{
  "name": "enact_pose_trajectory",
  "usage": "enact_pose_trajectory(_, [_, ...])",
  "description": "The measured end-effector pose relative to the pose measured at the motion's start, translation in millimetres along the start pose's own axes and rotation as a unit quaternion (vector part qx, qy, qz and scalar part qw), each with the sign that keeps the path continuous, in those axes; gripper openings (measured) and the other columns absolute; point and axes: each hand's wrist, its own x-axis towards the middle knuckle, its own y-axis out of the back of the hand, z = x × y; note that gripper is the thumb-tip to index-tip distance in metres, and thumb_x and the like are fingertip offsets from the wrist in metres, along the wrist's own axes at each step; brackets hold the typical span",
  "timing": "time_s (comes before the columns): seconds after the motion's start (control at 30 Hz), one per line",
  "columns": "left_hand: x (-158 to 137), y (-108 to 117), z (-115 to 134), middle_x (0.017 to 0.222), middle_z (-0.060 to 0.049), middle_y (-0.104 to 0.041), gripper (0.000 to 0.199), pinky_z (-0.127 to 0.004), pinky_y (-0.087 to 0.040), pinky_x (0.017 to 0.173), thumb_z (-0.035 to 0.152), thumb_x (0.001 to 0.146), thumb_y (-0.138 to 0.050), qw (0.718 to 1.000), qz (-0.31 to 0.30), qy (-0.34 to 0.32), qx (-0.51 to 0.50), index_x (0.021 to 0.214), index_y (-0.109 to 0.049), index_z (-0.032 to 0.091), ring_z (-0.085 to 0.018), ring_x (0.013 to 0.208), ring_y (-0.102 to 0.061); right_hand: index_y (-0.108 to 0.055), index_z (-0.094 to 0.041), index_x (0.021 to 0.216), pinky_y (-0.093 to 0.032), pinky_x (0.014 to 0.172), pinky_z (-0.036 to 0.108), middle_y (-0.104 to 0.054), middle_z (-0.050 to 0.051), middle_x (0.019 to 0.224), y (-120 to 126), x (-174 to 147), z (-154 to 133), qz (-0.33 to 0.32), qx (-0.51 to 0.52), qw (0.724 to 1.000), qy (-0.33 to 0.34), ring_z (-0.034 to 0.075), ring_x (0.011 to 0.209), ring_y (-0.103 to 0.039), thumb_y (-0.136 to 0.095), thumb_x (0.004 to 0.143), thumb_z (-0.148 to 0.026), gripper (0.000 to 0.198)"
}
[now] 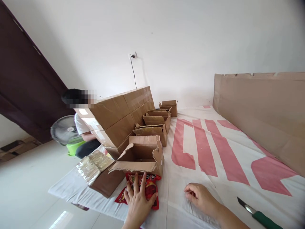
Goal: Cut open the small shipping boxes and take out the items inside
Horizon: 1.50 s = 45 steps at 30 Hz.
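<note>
My left hand (138, 201) lies with spread fingers on a shiny red food packet (150, 188), covering part of its print. Right behind the packet, an open cardboard box (140, 156) with torn flaps shows a shadowed inside. To the right, my right hand (200, 197) rests on the cloth with curled fingers, and no object shows in it. Beyond its forearm lies a knife (258, 215) with a green handle and a dark blade.
Several open boxes (154, 132) run back in a row along a large carton stack (119, 119). A taped box (105, 178) stands at left. A cardboard sheet (259, 111) walls the right side. A person (83, 124) sits behind the stack, near a fan (64, 129).
</note>
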Motion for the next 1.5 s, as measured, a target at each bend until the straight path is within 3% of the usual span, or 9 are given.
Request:
enact_pose_trajectory(0.2, [24.7, 6.3, 8.0, 0.163, -0.005, -0.016, 0.079, -0.064, -0.016, 0.113, 0.046, 0.078, -0.063, 0.999, -0.043, -0.020, -0.003, 0.150, -0.034, 0.031, -0.049, 0.146, -0.007, -0.068, -0.021, 0.093, -0.046, 0.071, 0.027, -0.070, 0.004, 0.090, 0.8, 0.6, -0.2, -0.010, -0.016, 1.000, -0.005, 0.017, 0.077, -0.062, -0.054, 0.082, -0.023, 0.018])
enact_pose_trajectory(0.57, [76.2, -3.6, 13.6, 0.164, -0.006, -0.013, 0.084, -0.067, -0.012, 0.112, 0.051, 0.074, -0.066, 0.995, -0.092, -0.031, -0.013, 0.149, -0.034, 0.034, -0.049, 0.146, -0.004, -0.068, -0.021, 0.094, -0.045, 0.072, 0.028, -0.070, 0.005, 0.091, 1.8, 1.2, -4.8, -0.019, -0.034, 0.999, -0.010, 0.017, 0.077, -0.062, -0.054, 0.082, -0.024, 0.019])
enact_pose_trajectory(0.93, [140.3, -16.2, 32.3, 0.163, -0.007, -0.017, 0.084, -0.069, -0.011, 0.111, 0.054, 0.073, -0.067, 0.993, -0.104, -0.035, -0.030, 0.148, -0.035, 0.035, -0.052, 0.145, -0.006, -0.068, -0.021, 0.095, -0.046, 0.072, 0.028, -0.070, 0.004, 0.091, 3.6, 0.3, -5.8, -0.023, -0.027, 0.999, -0.002, 0.017, 0.077, -0.062, -0.052, 0.083, -0.026, 0.020])
enact_pose_trajectory(1.17, [169.2, -30.1, 49.5, 0.163, -0.006, -0.019, 0.083, -0.070, -0.010, 0.111, 0.054, 0.071, -0.069, 0.995, -0.067, -0.025, -0.066, 0.146, -0.040, 0.034, -0.049, 0.145, -0.008, -0.068, -0.022, 0.092, -0.046, 0.070, 0.028, -0.071, 0.003, 0.088, 2.5, 3.6, 0.5, -0.019, -0.021, 1.000, 0.003, 0.017, 0.076, -0.062, -0.052, 0.084, -0.026, 0.018])
enact_pose_trajectory(1.4, [158.6, -32.9, 52.6, 0.163, -0.015, -0.009, 0.085, -0.064, -0.012, 0.115, 0.057, 0.079, -0.063, 0.995, 0.017, 0.006, -0.097, 0.150, -0.032, 0.020, -0.042, 0.148, -0.003, -0.068, -0.021, 0.090, -0.047, 0.070, 0.030, -0.071, 0.004, 0.085, 6.6, 5.4, 5.0, -0.020, 0.026, 0.999, 0.005, 0.020, 0.077, -0.064, -0.053, 0.085, -0.034, 0.020])
enact_pose_trajectory(1.5, [151.3, -29.2, 52.2, 0.162, -0.018, -0.013, 0.074, -0.059, -0.009, 0.117, 0.053, 0.088, -0.053, 0.994, 0.041, 0.013, -0.103, 0.148, -0.034, 0.014, -0.037, 0.150, -0.005, -0.068, -0.021, 0.091, -0.048, 0.073, 0.032, -0.071, 0.005, 0.086, 8.6, 5.2, 7.3, -0.017, 0.049, 0.999, 0.013, 0.021, 0.079, -0.064, -0.054, 0.086, -0.039, 0.023])
